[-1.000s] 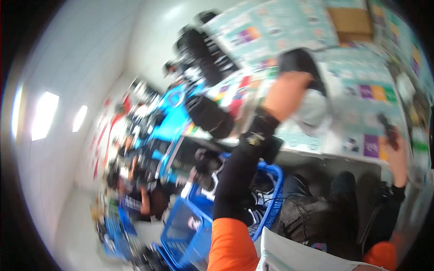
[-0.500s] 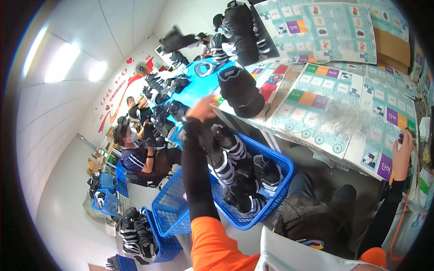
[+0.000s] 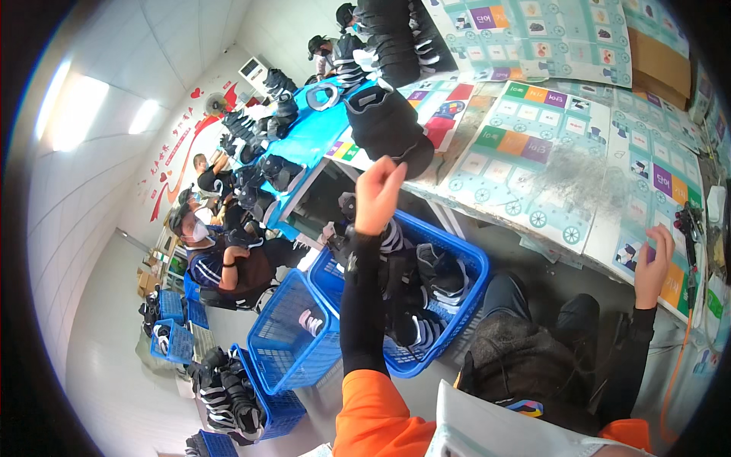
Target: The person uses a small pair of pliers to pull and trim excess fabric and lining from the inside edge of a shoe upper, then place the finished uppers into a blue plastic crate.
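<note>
My left hand (image 3: 379, 196) is raised at the front of the table, its fingers curled. It overlaps the near brim of a stack of black caps (image 3: 383, 126) in this view; whether it touches them, I cannot make out, nor whether anything is inside the fingers. Over the table's right front edge my right hand (image 3: 653, 266) has its fingers stretched out and holds nothing. Close beyond it lies a dark hand tool (image 3: 689, 222) by an orange hose (image 3: 676, 373). Below my left forearm, a blue basket (image 3: 478, 305) holds several black caps with white parts.
Printed sheets cover the worktable (image 3: 533, 198). A tall pile of black caps (image 3: 387, 42) stands at its far end. Beyond is a blue-covered table (image 3: 304, 152) with more caps and seated people. Another blue basket (image 3: 285, 339) stands left of mine, with a pale striped piece inside.
A black cap that was in the air over the far table is no longer there. My left hand has come back toward the stack and curled. My right hand has moved off the tool.
</note>
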`<control>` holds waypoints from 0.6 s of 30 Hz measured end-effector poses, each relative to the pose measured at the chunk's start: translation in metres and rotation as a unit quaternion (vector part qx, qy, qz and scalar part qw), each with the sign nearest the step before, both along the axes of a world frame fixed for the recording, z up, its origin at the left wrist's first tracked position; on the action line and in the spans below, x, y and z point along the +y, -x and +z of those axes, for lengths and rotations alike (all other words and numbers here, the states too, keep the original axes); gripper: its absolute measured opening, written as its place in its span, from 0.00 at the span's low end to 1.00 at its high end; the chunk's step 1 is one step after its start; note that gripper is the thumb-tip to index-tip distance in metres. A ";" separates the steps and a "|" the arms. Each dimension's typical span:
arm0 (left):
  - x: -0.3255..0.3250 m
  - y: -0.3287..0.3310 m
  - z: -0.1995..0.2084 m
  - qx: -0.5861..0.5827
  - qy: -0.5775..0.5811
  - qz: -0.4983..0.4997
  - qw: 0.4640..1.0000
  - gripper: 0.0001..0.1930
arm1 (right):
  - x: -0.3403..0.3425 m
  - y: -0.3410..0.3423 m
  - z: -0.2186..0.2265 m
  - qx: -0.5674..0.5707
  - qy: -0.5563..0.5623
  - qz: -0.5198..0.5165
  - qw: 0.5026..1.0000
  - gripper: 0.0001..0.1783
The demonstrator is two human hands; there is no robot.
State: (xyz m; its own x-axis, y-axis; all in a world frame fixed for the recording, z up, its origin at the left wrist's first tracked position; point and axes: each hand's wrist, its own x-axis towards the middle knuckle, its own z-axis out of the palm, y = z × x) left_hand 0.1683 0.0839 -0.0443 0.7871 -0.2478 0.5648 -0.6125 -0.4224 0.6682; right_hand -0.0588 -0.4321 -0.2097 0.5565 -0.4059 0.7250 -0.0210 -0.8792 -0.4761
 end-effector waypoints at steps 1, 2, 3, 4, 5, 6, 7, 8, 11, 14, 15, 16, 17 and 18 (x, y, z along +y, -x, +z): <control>-0.009 0.018 0.010 -0.080 0.088 -0.146 0.982 0.11 | -0.002 0.000 -0.005 -0.012 0.042 -0.005 0.999 0.13; 0.008 0.026 0.028 -0.168 0.056 -0.133 0.975 0.11 | 0.002 -0.011 -0.005 -0.017 0.036 0.005 0.999 0.13; 0.018 0.027 0.041 -0.253 0.037 -0.126 0.959 0.12 | 0.001 -0.013 -0.001 -0.042 0.051 0.010 0.998 0.12; 0.017 0.001 0.033 -0.197 0.099 -0.140 0.965 0.11 | -0.002 0.006 0.003 -0.042 0.077 0.002 0.996 0.10; 0.028 0.014 0.068 -0.169 0.126 -0.129 0.969 0.12 | 0.018 0.007 0.031 -0.049 0.059 0.026 0.997 0.10; 0.015 -0.007 0.079 -0.032 0.349 -0.278 0.894 0.12 | 0.011 0.020 0.028 -0.042 0.068 0.027 0.996 0.10; 0.007 -0.035 0.071 -0.054 0.323 -0.260 0.908 0.13 | -0.001 0.012 0.016 -0.048 0.078 0.023 0.996 0.10; 0.015 -0.044 0.065 -0.070 0.287 -0.220 0.930 0.13 | 0.002 0.000 0.002 -0.046 0.073 0.039 0.996 0.10; 0.035 -0.081 0.078 -0.224 0.074 0.124 0.964 0.14 | 0.018 -0.003 0.011 -0.031 0.069 0.050 0.996 0.10; 0.031 -0.118 0.062 -0.344 -0.149 0.313 0.873 0.35 | -0.007 -0.009 -0.021 -0.051 0.096 0.046 0.993 0.10; 0.014 -0.117 0.062 -0.269 -0.231 0.293 0.888 0.41 | -0.019 0.000 -0.025 -0.037 0.109 0.024 0.993 0.08; -0.002 -0.126 0.054 -0.235 -0.269 0.309 0.882 0.40 | -0.033 0.004 -0.030 -0.021 0.090 0.043 0.995 0.06; -0.025 -0.132 0.040 -0.217 -0.300 0.319 0.872 0.38 | -0.042 0.016 -0.034 -0.021 0.060 0.035 0.997 0.06; -0.045 -0.135 0.035 -0.201 -0.329 0.324 0.864 0.36 | -0.038 0.028 -0.017 -0.011 0.079 0.027 0.996 0.06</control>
